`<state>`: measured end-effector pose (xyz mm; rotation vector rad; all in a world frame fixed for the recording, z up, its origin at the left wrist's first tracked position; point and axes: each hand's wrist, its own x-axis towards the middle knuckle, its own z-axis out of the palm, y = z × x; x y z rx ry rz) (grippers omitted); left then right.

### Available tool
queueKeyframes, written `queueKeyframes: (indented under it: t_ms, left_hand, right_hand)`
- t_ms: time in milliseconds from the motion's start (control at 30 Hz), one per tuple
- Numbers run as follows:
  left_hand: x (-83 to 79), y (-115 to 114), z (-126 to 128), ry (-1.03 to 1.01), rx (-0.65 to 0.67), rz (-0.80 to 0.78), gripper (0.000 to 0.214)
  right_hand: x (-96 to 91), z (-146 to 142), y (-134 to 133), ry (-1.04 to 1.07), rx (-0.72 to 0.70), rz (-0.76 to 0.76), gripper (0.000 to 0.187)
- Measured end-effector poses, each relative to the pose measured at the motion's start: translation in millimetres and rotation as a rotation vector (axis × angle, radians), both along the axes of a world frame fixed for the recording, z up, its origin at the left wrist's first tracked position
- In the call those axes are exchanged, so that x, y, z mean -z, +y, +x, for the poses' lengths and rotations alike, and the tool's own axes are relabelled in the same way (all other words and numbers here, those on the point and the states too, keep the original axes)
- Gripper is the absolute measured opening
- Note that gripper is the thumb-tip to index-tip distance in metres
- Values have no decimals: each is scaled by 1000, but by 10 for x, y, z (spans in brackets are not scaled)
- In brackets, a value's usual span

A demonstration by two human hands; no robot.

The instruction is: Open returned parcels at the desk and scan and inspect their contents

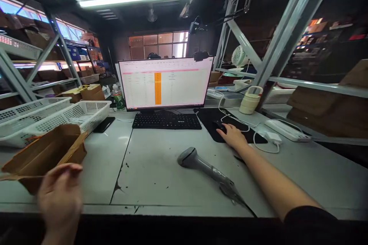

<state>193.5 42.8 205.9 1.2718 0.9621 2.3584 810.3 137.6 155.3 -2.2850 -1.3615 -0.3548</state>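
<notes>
My right hand [234, 136] rests on a black mouse [220, 124] on a black mouse pad [212, 116], its fingers curved over the mouse. My left hand [61, 193] hovers at the near left edge of the desk, blurred, fingers loosely curled with nothing visible in them, just in front of an open cardboard box [46, 151]. A grey handheld barcode scanner [201, 164] lies on the desk between my arms. Straight ahead, behind a black keyboard [166, 121], a monitor [165, 83] shows a spreadsheet with an orange column.
White perforated plastic baskets [71, 116] stand at the left, with a black phone [104, 124] beside them. A green bottle [117, 97] stands by the monitor. A roll of tape [250, 100], a white power strip [287, 130] and cables lie at the right. Metal shelving flanks both sides.
</notes>
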Motion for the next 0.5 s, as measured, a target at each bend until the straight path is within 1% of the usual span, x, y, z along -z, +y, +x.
queueKeyframes:
  t_ms: [67, 100, 167, 267, 333, 500]
  left_hand:
    - [87, 274, 211, 20, 159, -48, 12]
    - [109, 399, 317, 66, 231, -83, 13]
    - [110, 609, 501, 187, 311, -163, 19]
    - [78, 814, 672, 307, 374, -269, 28]
    - [100, 906, 725, 328, 401, -309, 32]
    - [321, 1087, 724, 241, 396, -400, 36]
  right_hand:
    - [12, 11, 96, -23, -6, 22, 61]
    - [12, 14, 139, -37, -9, 33, 61]
    - [9, 19, 216, -64, -14, 53, 59]
    - [5, 36, 324, -94, -9, 69, 56]
    - [8, 56, 391, -104, -1, 71, 54]
    - [61, 128, 513, -120, 26, 55, 49]
